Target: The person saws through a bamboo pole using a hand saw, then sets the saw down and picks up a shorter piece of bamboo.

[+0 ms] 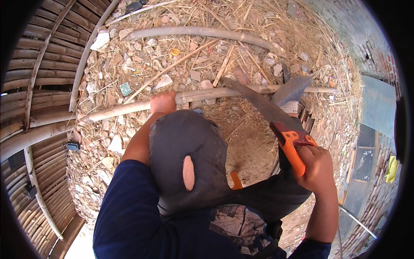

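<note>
A long, pale wooden pole lies crosswise on the ground in front of me. My left hand is closed around it, left of the middle. In my right hand is the orange grip of a handsaw. Its dark blade slants up and to the left, with the tip over the pole; whether the teeth touch the wood I cannot tell. My right foot, in a dark shoe, rests on or against the pole's right part. My bent left knee in dark trousers hides ground below the pole.
Another wooden pole lies farther off. Straw, stones and thin sticks cover the ground. A bamboo slat wall stands at left, a weathered wall at right. An orange piece shows between my legs, partly hidden.
</note>
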A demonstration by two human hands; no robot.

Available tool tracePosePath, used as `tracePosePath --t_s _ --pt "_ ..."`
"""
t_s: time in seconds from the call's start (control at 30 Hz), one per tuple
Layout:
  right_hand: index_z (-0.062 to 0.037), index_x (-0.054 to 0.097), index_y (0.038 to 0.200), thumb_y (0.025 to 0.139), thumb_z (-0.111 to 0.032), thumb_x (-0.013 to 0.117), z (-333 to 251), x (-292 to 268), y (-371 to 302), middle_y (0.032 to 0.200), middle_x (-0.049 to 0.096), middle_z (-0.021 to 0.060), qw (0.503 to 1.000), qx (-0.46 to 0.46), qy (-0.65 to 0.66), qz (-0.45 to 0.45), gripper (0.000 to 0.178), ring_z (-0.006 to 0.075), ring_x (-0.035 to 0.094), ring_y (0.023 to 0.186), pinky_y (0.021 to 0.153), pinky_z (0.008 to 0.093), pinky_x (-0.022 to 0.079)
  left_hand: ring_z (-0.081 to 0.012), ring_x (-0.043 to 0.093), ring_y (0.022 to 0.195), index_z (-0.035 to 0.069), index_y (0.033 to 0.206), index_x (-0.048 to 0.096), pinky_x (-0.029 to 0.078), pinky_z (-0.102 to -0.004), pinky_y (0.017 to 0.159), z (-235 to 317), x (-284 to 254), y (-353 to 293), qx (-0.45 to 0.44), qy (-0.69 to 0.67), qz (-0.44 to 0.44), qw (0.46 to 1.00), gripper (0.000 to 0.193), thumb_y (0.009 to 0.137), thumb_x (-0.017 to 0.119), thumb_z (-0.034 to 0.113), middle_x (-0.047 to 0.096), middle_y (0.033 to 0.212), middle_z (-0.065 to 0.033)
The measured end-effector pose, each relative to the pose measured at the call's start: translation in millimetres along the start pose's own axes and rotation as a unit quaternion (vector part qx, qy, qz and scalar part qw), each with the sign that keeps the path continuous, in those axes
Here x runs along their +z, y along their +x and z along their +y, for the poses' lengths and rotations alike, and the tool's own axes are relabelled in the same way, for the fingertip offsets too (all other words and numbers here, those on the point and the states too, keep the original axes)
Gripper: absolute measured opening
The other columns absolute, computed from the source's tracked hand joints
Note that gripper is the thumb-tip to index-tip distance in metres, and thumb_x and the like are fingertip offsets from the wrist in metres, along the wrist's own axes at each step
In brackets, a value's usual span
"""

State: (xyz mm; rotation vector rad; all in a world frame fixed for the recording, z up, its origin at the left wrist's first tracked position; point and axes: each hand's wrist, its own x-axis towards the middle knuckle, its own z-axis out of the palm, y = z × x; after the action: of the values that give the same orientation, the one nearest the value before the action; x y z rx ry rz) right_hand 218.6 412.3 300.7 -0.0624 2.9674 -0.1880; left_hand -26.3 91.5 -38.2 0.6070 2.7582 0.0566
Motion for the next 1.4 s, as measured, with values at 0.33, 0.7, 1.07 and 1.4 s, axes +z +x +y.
tracePosePath --t_s 0.33,0.7,1.07,1.4 --pt "-0.0014 0.064 0.096 0.067 -0.007 0.071 9 42 -28 0.08 0.064 0.0201 0.98 0.13 0.135 0.063 0.03 0.0439 0.065 0.074 0.067 0.0456 0.053 -0.0273 0.071 0.104 0.014 0.112 0.068 0.048 -0.053 0.102 1 5 1 0.002 0.005 0.011 1.0 0.022 0.09 0.061 0.016 0.074 0.106 -0.0071" --pt "-0.0001 0.064 0.101 0.069 -0.005 0.07 -6 69 -10 0.08 0.064 0.0186 0.962 0.115 0.228 0.101 0.033 0.0422 0.065 0.074 0.067 0.0448 0.053 -0.0285 0.071 0.105 0.013 0.112 0.067 0.047 -0.0526 0.104 7 -9 -2 -0.01 0.012 -0.018 1.0 0.023 0.089 0.064 0.016 0.073 0.105 -0.0085" --pt "0.0012 0.058 0.088 0.081 -0.008 0.066 -21 57 -13 0.071 0.06 0.0085 0.819 0.281 0.492 0.089 0.014 0.0159 0.059 0.062 0.061 0.0302 0.049 -0.0295 0.072 0.103 0.012 0.113 0.066 0.047 -0.0547 0.104 3 -2 2 -0.001 0.017 -0.028 0.999 0.024 0.09 0.062 0.014 0.073 0.105 -0.009" --pt "-0.0018 0.054 0.093 0.085 -0.006 0.065 -54 60 -56 0.077 0.061 0.0054 0.726 0.378 0.567 0.093 0.014 0.0119 0.061 0.062 0.06 0.0249 0.05 -0.0334 0.071 0.107 0.013 0.12 0.068 0.055 -0.0489 0.094 -9 -21 15 0.016 -0.033 -0.117 0.992 0.052 0.078 0.078 0.044 0.074 0.107 -0.0128"
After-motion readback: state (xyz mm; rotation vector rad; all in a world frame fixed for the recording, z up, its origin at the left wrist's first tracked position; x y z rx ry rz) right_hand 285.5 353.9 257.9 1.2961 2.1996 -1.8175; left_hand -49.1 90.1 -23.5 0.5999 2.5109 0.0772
